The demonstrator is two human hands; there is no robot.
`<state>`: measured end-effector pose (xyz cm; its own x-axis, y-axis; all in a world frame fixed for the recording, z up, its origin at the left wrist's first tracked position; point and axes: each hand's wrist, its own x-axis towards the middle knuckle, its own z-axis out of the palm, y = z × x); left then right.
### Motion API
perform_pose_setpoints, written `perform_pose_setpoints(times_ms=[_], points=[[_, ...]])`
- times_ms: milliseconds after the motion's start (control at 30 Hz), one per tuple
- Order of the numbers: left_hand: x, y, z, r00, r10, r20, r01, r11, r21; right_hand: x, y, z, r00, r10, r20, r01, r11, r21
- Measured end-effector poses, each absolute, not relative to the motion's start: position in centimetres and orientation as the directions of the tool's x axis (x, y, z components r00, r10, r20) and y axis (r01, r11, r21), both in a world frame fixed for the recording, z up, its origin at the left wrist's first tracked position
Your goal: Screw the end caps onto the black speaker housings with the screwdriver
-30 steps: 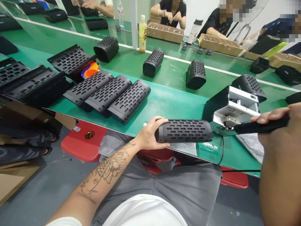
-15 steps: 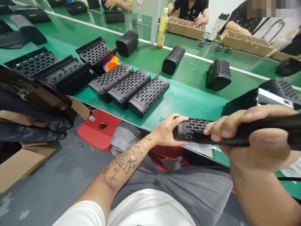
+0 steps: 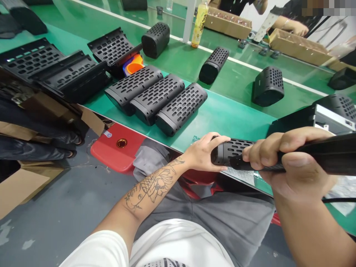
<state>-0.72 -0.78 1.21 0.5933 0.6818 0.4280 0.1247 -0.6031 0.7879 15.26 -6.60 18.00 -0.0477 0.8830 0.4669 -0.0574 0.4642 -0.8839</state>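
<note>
Your right hand [image 3: 297, 168] has swung the black tool [image 3: 328, 152] from the silver-and-black box [image 3: 329, 118] to the perforated black case [image 3: 236, 148] since a second ago, fingers wrapped round it; tip contact is hidden. Your left hand [image 3: 207, 152] grips the case's left end at the near edge of the green table [image 3: 230, 107]. Three similar cases [image 3: 182, 107] lie beyond to the left. Farther off, dark characters on the yellow bottle [image 3: 199, 26] are unreadable, as is the sticker [image 3: 107, 134] on the red stool [image 3: 130, 152].
</note>
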Motion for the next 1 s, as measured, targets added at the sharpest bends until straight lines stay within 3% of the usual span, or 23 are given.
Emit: perform_pose_setpoints(times_ms=[300, 433, 567, 667, 767, 900, 1000], points=[[-0.9, -0.6, 1.4, 0.594, 0.702, 0.393, 0.159, -0.581, 0.798, 15.4, -6.6, 17.0, -0.167, 0.889, 0.426, -0.068, 0.420, -0.905], [-0.8, -1.7, 1.2, 0.527, 0.721, 0.450, 0.222, -0.628, 0.746, 15.8, -7.5, 17.1, -0.129, 0.896, 0.425, -0.003, 0.429, -0.903], [0.3, -8.0, -0.2, 0.237, 0.786, 0.571, 0.449, -0.610, 0.654, 19.6, -8.0, 18.7, 0.110, 0.845, 0.524, -0.009, 0.528, -0.849], [1.6, -14.4, -1.8, 0.187, 0.723, 0.665, 0.466, -0.661, 0.588, 26.5, -6.5, 19.0, 0.466, 0.588, 0.662, 0.295, 0.601, -0.742], [3.2, -17.5, -2.2, 0.337, 0.608, 0.719, 0.358, -0.789, 0.500, 34.1, -4.3, 17.7, 0.628, 0.380, 0.679, 0.480, 0.497, -0.723], [5.1, -12.6, 2.2, 0.687, 0.202, 0.699, 0.123, -0.979, 0.162, 38.7, -3.3, 15.6, 0.601, 0.452, 0.659, 0.455, 0.485, -0.747], [6.1, -5.5, 7.5, 0.894, 0.119, 0.432, 0.101, -0.993, 0.065, 37.9, -4.3, 15.3, 0.577, 0.492, 0.652, 0.438, 0.488, -0.755]])
